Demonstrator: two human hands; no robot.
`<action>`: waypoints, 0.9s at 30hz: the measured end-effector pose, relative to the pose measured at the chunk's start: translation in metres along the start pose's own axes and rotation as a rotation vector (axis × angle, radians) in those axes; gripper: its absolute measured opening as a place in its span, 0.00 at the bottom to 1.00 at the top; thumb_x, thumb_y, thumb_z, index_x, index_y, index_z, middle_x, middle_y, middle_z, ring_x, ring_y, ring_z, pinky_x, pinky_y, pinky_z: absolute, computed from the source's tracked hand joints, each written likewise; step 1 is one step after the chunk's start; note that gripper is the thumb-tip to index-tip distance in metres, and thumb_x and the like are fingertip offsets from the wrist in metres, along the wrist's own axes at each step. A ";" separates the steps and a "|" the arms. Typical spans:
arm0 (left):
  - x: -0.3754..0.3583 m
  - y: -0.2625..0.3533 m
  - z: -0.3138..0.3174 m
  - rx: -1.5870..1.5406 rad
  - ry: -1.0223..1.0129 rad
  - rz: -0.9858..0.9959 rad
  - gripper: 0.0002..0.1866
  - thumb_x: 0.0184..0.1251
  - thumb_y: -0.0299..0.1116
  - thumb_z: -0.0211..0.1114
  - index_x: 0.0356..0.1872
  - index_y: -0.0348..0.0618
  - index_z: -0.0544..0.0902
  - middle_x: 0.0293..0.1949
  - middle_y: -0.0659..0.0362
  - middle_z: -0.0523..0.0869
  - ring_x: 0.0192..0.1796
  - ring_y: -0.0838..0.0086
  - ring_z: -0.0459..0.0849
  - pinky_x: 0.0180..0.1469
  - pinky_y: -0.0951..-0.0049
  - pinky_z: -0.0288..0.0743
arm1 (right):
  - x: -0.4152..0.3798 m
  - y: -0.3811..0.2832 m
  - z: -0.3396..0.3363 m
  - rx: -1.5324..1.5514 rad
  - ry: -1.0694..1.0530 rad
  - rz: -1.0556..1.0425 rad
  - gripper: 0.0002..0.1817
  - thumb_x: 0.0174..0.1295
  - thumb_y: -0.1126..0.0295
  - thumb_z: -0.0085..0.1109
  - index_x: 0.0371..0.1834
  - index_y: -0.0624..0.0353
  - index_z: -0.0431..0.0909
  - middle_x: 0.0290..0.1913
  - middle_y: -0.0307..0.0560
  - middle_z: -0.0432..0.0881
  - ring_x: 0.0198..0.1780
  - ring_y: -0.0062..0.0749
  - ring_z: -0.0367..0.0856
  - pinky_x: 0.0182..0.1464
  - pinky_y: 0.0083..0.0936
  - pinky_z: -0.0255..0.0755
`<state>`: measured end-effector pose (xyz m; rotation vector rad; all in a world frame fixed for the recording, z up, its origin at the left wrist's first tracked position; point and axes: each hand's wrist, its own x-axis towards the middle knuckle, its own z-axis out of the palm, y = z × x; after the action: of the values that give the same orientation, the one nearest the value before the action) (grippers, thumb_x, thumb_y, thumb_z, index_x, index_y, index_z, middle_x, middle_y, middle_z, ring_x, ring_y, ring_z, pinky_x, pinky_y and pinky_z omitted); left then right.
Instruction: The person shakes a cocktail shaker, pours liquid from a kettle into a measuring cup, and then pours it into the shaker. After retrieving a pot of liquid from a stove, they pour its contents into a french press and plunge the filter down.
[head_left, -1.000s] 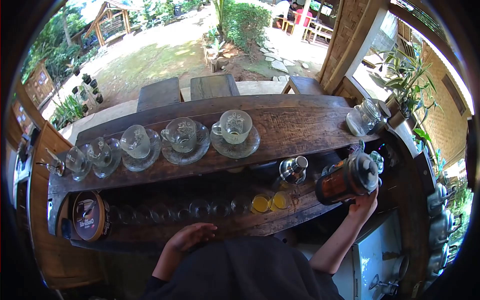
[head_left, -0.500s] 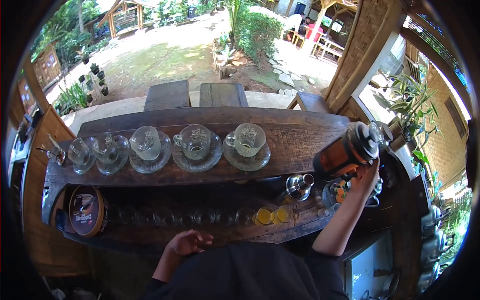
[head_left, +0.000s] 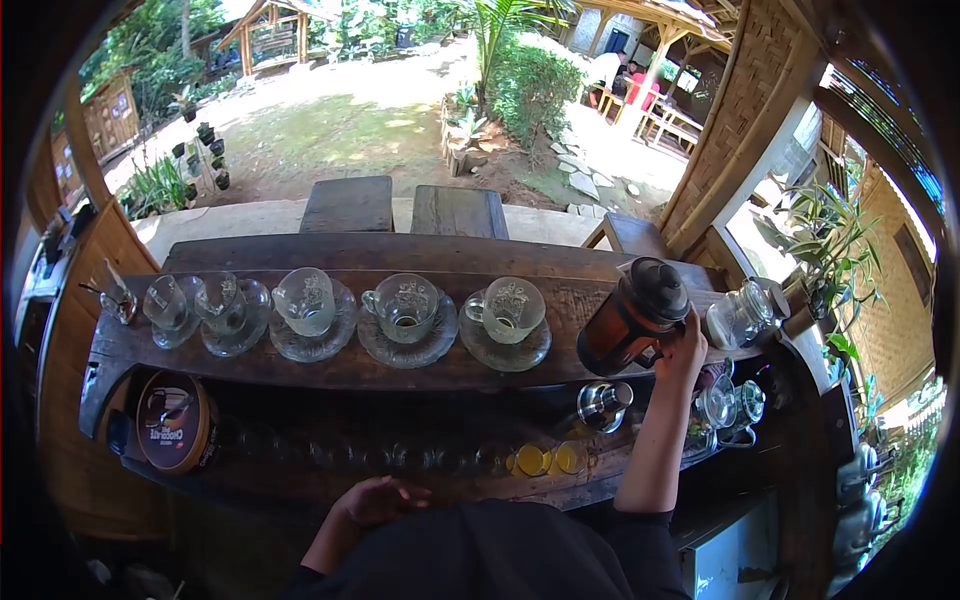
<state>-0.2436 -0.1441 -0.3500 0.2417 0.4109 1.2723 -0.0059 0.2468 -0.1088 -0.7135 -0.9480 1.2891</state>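
Glass cups on glass saucers line the upper plank of the wooden desk (head_left: 300, 370), and reading from the left there are two small cups (head_left: 165, 300) crowded together, then a third cup (head_left: 305, 300), a fourth cup (head_left: 405, 305) and a fifth cup (head_left: 512, 308), each on its own saucer. Below them, on the lower ledge, a round printed tin (head_left: 172, 420) stands at the left end, a row of small clear glasses runs along the shadow, and two glasses of yellow liquid (head_left: 545, 458) sit near a steel jug (head_left: 603, 403).

The left hand (head_left: 375, 500) rests at the near edge of the desk, fingers loosely curled and holding nothing. The right hand (head_left: 683, 352) has its fingers clamped around the handle side of a French press (head_left: 632, 318), which is tilted and full of amber liquid, just beside the fifth cup and seemingly low over the upper plank.

Held at that slant, the press could slop liquid from the spout onto the wood, or its base could knock the fifth cup's saucer. A lidded glass jar (head_left: 742, 315) stands close behind the right wrist and could be clipped by it.

Whether the press touches the plank I cannot tell. The small glasses in shadow are hard to count, and the clutter under the right forearm is blurred.
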 end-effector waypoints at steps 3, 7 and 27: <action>0.001 -0.002 -0.002 -0.012 0.005 -0.009 0.21 0.67 0.47 0.50 0.39 0.38 0.82 0.63 0.45 0.67 0.63 0.56 0.68 0.61 0.50 0.62 | 0.002 0.008 0.004 -0.005 -0.042 0.015 0.15 0.62 0.63 0.57 0.21 0.59 0.75 0.10 0.31 0.64 0.09 0.14 0.55 0.12 0.16 0.47; 0.000 -0.002 0.000 -0.018 0.030 -0.013 0.21 0.66 0.48 0.52 0.39 0.39 0.82 0.63 0.45 0.68 0.64 0.56 0.68 0.61 0.49 0.62 | 0.003 0.017 0.005 -0.014 -0.087 0.060 0.14 0.62 0.64 0.57 0.23 0.60 0.75 0.11 0.31 0.64 0.09 0.13 0.55 0.12 0.15 0.47; -0.032 -0.003 0.021 0.010 0.158 0.179 0.21 0.65 0.48 0.53 0.35 0.37 0.82 0.58 0.45 0.73 0.58 0.54 0.74 0.53 0.56 0.70 | 0.004 0.016 0.035 -0.250 -0.197 0.136 0.10 0.60 0.65 0.60 0.27 0.60 0.80 0.23 0.38 0.80 0.19 0.14 0.74 0.20 0.10 0.66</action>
<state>-0.2395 -0.1742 -0.3272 0.1903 0.5402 1.4708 -0.0440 0.2513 -0.1060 -0.8671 -1.2539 1.3922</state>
